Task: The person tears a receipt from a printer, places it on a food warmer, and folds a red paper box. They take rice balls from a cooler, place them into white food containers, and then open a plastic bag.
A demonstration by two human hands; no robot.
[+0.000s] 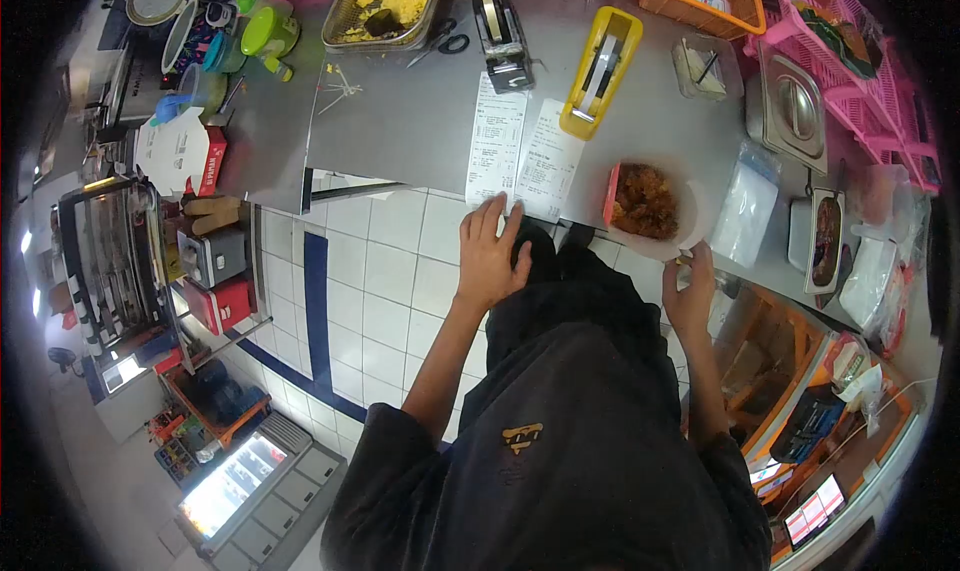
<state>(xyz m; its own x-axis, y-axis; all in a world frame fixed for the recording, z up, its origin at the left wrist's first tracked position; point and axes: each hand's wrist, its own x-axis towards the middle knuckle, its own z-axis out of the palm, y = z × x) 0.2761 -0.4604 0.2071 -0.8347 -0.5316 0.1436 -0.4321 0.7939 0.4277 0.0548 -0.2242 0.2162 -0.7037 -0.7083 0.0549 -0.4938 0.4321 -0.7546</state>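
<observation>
My left hand (488, 259) is open, its spread fingertips on the lower end of a long printed receipt (495, 136). A second receipt (548, 161) lies beside it to the right. At the table's front edge, my right hand (692, 289) has its fingertips closed at the pale round edge of a red and white paper food box (690, 211). Brown, crispy-looking fried food (643, 199) fills the box. Behind the receipts stand a black tape dispenser (502, 39) and a yellow tape dispenser (600, 71).
Along the back are a tray of yellow food (385, 1), scissors (445, 43) and an orange basket (700, 6). To the right lie clear plastic bags (745, 206), a lidded steel pan (793, 111) and a pink crate (870, 91). A red-white carton (185, 156) sits left.
</observation>
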